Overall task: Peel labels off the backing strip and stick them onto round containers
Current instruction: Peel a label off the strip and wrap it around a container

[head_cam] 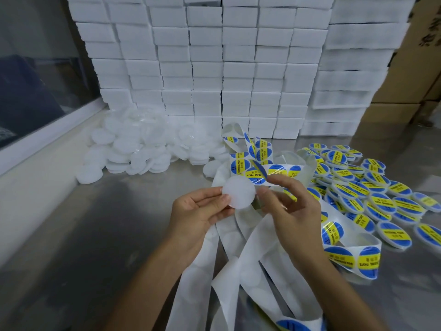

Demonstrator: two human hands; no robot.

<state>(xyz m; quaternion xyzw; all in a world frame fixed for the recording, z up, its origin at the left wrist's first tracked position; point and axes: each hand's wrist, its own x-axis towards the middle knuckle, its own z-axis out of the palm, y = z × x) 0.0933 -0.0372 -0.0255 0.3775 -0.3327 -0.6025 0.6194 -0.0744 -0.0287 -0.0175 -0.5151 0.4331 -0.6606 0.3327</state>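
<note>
Presently: Labelling Station, One Blank in Hand

Left of centre, left hand [200, 211] pinched a blank container [239, 195] by its rim. Right hand [290, 201] pinched a half-peeled label [260, 168] off the backing strip [281, 170], just above. Risk: label creasing or landing off-centre if lowered tilted. Steel table [95, 235] held unlabelled containers [143, 149] upper left, foam boxes [226, 68] behind, labelled containers [372, 187] right.

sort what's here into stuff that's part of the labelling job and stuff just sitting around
Part of the job:
left hand
blank container
right hand
label strip
unlabelled pile
labelled pile

Just lying about:
foam boxes
cardboard cartons
spent backing
</note>
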